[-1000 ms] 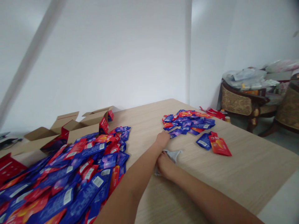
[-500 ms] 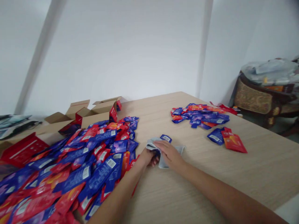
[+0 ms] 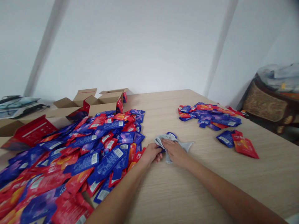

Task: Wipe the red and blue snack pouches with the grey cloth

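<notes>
My left hand [image 3: 153, 153] is closed, its fingers pinching the near-left end of a dark blue pouch on the wooden table. Over the pouch lies a crumpled light grey cloth [image 3: 186, 147], which hides most of it. My right hand [image 3: 174, 151] presses on the cloth from above, fingers together, close beside my left hand. Just beyond the cloth a blue pouch end [image 3: 172, 134] with a white label shows; whether it belongs to the pinched pouch I cannot tell. A large heap of red and blue pouches [image 3: 105, 140] spreads left of my hands.
Open cardboard boxes [image 3: 106, 104] stand behind the heap. Across the table [image 3: 163, 199], to the right, lies a smaller pile of pouches [image 3: 210, 115], with a red pouch [image 3: 245, 144] and a blue pouch [image 3: 225, 138] nearer. A patterned chair [image 3: 263, 101] stands beyond the table's right edge.
The view has turned slightly left, so everything sits further right. The cloth, folded up near my left hand before, now lies flatter under my right hand. My left hand keeps its hold.
</notes>
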`<state>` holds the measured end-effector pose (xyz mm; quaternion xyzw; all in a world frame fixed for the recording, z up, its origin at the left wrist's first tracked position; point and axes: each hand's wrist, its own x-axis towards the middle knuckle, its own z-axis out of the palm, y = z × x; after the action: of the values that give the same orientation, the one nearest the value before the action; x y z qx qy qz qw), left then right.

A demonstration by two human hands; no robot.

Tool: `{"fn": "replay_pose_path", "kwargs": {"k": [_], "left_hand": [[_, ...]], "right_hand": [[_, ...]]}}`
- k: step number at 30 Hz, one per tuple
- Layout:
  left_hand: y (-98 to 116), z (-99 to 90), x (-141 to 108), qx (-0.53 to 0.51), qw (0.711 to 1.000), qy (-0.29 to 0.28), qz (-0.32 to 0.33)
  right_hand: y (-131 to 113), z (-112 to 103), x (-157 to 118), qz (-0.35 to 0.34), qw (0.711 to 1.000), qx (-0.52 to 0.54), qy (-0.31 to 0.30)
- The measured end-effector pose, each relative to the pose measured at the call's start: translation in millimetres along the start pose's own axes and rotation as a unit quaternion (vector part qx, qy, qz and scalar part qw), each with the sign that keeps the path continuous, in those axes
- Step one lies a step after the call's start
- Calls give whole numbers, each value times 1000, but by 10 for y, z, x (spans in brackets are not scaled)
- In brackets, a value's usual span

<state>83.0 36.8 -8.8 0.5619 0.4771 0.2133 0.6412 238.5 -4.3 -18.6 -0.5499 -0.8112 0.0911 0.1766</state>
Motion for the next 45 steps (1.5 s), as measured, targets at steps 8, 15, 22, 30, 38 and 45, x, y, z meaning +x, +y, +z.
{"fn": "replay_pose_path", "kwargs": {"k": [8, 15, 22, 30, 38, 45], "left_hand": [[114, -159, -21, -16, 996, 57, 69], [146, -290, -16, 64, 972, 132, 185], [41, -243, 89, 253, 934, 203, 152], [-1, -237, 136, 480, 826, 217, 201], [-84, -210, 319, 249, 929, 125, 242], [-96, -142, 320, 77, 987, 56, 130]], "right_hand": [[725, -167, -33, 192, 974, -54, 104], [927, -184, -61, 241, 918, 126, 288], [576, -69, 10, 96, 937, 160, 294], [356, -52, 78, 6, 959, 100, 263], [-70, 81, 40, -68, 990, 28, 117], [124, 10, 110, 58, 996, -43, 45]]}}
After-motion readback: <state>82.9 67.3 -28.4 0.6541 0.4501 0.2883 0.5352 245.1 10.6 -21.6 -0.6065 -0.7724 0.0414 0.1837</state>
